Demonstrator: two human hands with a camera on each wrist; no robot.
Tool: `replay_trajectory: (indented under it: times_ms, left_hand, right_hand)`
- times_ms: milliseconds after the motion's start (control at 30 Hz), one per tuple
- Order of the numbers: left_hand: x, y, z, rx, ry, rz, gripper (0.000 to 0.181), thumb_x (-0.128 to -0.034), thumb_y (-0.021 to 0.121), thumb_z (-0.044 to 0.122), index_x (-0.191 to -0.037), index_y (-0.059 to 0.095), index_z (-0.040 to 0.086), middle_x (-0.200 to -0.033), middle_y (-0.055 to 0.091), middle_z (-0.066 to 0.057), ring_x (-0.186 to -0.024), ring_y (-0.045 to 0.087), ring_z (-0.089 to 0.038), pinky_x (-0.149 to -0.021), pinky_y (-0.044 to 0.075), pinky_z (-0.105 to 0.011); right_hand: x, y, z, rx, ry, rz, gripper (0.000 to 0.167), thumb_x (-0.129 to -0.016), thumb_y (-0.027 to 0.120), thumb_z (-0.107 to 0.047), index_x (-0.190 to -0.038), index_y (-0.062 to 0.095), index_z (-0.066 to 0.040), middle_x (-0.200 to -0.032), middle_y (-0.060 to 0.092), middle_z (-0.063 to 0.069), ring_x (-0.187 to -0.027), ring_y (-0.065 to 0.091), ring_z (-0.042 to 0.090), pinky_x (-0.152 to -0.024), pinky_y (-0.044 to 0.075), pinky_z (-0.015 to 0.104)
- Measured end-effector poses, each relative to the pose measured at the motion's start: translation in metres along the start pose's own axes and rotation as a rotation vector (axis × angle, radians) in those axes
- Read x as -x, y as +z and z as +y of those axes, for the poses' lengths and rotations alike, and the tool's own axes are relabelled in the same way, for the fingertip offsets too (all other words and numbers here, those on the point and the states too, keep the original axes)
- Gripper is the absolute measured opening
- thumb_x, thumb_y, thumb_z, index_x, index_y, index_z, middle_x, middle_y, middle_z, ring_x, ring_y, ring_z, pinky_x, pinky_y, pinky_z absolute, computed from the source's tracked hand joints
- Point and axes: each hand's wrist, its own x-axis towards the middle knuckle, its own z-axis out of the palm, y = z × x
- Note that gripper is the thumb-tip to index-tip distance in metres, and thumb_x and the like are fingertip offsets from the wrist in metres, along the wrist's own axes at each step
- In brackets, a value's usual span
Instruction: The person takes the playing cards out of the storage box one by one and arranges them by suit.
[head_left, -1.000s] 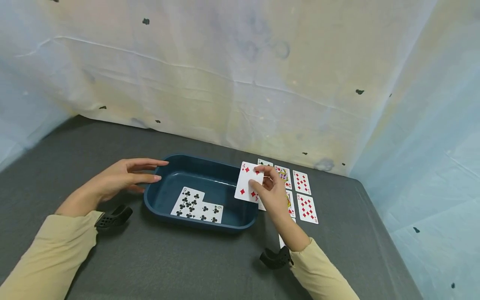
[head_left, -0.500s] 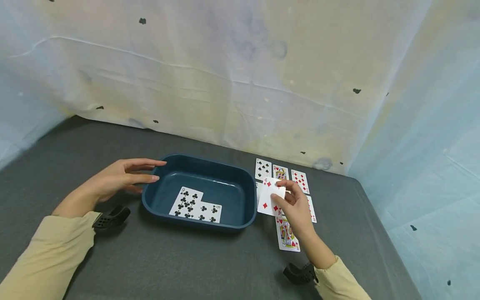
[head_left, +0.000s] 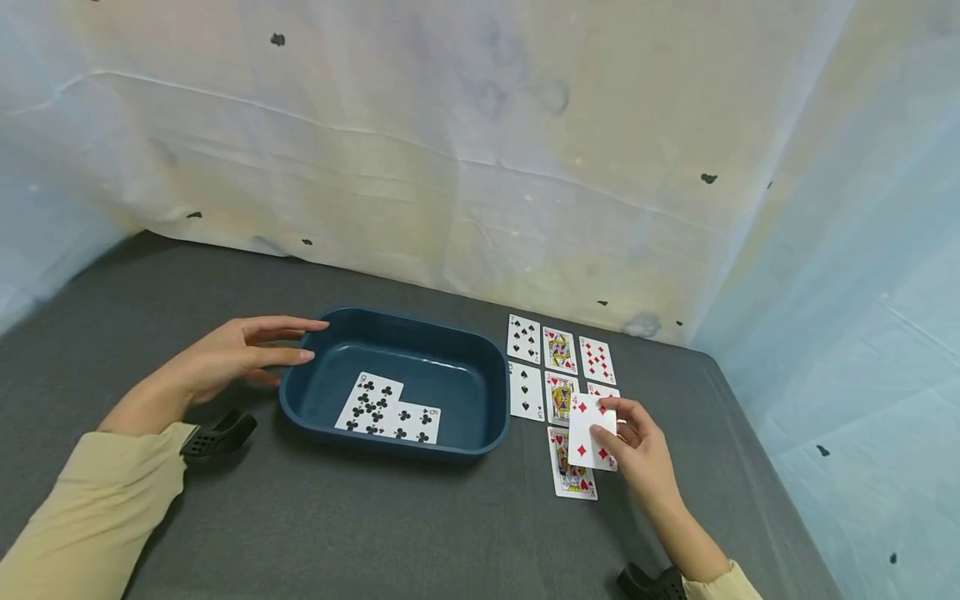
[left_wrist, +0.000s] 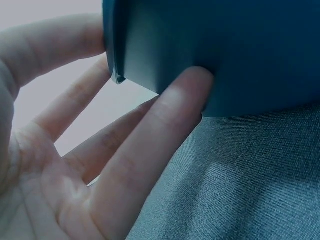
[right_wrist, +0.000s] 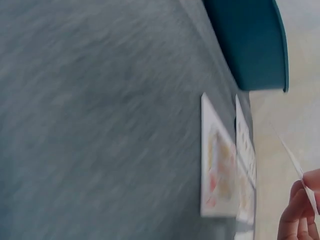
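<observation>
The right hand (head_left: 647, 462) pinches a four of diamonds (head_left: 587, 442) between thumb and fingers above the bench (head_left: 337, 533), partly covering a red court card (head_left: 572, 485). The right wrist view shows the held card almost edge-on, its face unreadable. The left hand (head_left: 213, 362), fingers extended, touches a blue tray (head_left: 450, 383); its wrist view shows a fingertip against the outer wall, unclear from the head. Two club cards (head_left: 367, 400) lie inside.

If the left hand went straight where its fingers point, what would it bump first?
The blue tray. The left hand is right at the tray's near end and seems to touch it, though how firmly is hard to tell.
</observation>
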Motion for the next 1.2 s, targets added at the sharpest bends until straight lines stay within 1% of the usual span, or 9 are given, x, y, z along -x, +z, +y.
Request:
replay_trajectory:
  times_ms: [333, 433, 567, 700, 800, 900, 967, 1133, 1200]
  left_hand:
    - [-0.001, 0.001, 0.0, -0.002, -0.006, 0.005, 0.065, -0.0897, 0.067, 0.038, -0.144, 0.042, 0.012, -0.156, 0.023, -0.021, -0.139, 0.025, -0.048, -0.09, 0.048, -0.06]
    - [-0.001, 0.001, 0.0, 0.0, -0.006, 0.004, 0.065, -0.0895, 0.067, 0.038, -0.144, 0.042, 0.012, -0.156, 0.023, -0.021, -0.139, 0.025, -0.048, -0.09, 0.048, -0.06]
    - [-0.001, 0.001, 0.0, -0.005, 0.003, 0.005, 0.064, -0.09, 0.066, 0.038, -0.144, 0.042, 0.012, -0.156, 0.024, -0.021, -0.139, 0.025, -0.048, -0.09, 0.049, -0.059]
    - [0.0, 0.001, -0.001, -0.014, 0.011, 0.008, 0.063, -0.0904, 0.066, 0.038, -0.144, 0.042, 0.013, -0.155, 0.025, -0.02, -0.139, 0.026, -0.046, -0.091, 0.048, -0.059]
    - [0.001, 0.0, -0.001, -0.015, 0.013, 0.006, 0.063, -0.0908, 0.065, 0.038, -0.144, 0.042, 0.013, -0.155, 0.025, -0.02, -0.14, 0.027, -0.046, -0.091, 0.049, -0.058]
    - [0.001, 0.0, -0.001, -0.015, 0.01, 0.005, 0.063, -0.091, 0.065, 0.038, -0.144, 0.042, 0.013, -0.155, 0.025, -0.021, -0.139, 0.027, -0.046, -0.09, 0.049, -0.058]
    - [0.001, 0.0, -0.001, -0.014, 0.008, 0.005, 0.063, -0.0908, 0.065, 0.038, -0.144, 0.043, 0.013, -0.155, 0.025, -0.021, -0.139, 0.026, -0.046, -0.091, 0.049, -0.058]
    - [0.001, 0.0, -0.001, -0.014, 0.005, 0.001, 0.063, -0.0906, 0.065, 0.038, -0.144, 0.043, 0.013, -0.155, 0.025, -0.021, -0.139, 0.026, -0.047, -0.091, 0.048, -0.059]
    - [0.001, 0.0, -0.001, -0.01, 0.005, -0.001, 0.063, -0.0907, 0.065, 0.037, -0.144, 0.042, 0.013, -0.155, 0.025, -0.021, -0.139, 0.026, -0.046, -0.091, 0.048, -0.059]
  right_hand:
    - [0.006, -0.021, 0.024, 0.1, 0.066, 0.012, 0.04, -0.089, 0.065, -0.005, -0.128, 0.053, -0.004, -0.113, 0.051, 0.006, -0.078, 0.057, -0.001, -0.065, 0.048, 0.02]
    - [0.008, -0.027, 0.03, 0.112, 0.078, 0.006, 0.043, -0.089, 0.066, -0.006, -0.13, 0.052, -0.004, -0.114, 0.053, 0.007, -0.079, 0.058, -0.002, -0.065, 0.049, 0.021]
    - [0.01, -0.036, 0.038, 0.111, 0.097, -0.02, 0.047, -0.089, 0.067, -0.007, -0.132, 0.05, -0.002, -0.116, 0.058, 0.012, -0.079, 0.06, -0.001, -0.065, 0.051, 0.022]
    - [0.012, -0.041, 0.042, 0.144, 0.122, -0.03, 0.048, -0.088, 0.068, -0.008, -0.133, 0.051, -0.002, -0.118, 0.059, 0.014, -0.078, 0.06, -0.001, -0.064, 0.051, 0.021]
    - [0.014, -0.043, 0.042, 0.189, 0.135, -0.036, 0.049, -0.087, 0.07, -0.01, -0.132, 0.052, -0.003, -0.116, 0.061, 0.014, -0.075, 0.058, 0.001, -0.062, 0.049, 0.021]
    - [0.015, -0.045, 0.043, 0.25, 0.126, -0.044, 0.046, -0.086, 0.071, -0.011, -0.129, 0.056, -0.002, -0.11, 0.064, 0.014, -0.073, 0.057, 0.002, -0.059, 0.047, 0.021]
    - [0.016, -0.045, 0.044, 0.292, 0.103, -0.042, 0.043, -0.085, 0.073, -0.011, -0.125, 0.06, -0.002, -0.106, 0.064, 0.014, -0.071, 0.055, 0.001, -0.058, 0.046, 0.02]
    - [0.016, -0.045, 0.046, 0.459, 0.003, -0.013, 0.03, -0.082, 0.075, -0.01, -0.111, 0.071, -0.006, -0.097, 0.06, 0.011, -0.067, 0.05, 0.0, -0.059, 0.043, 0.018]
    - [0.016, -0.045, 0.046, 0.528, -0.028, -0.006, 0.025, -0.081, 0.075, -0.01, -0.106, 0.074, -0.008, -0.098, 0.059, 0.01, -0.069, 0.05, 0.0, -0.059, 0.043, 0.018]
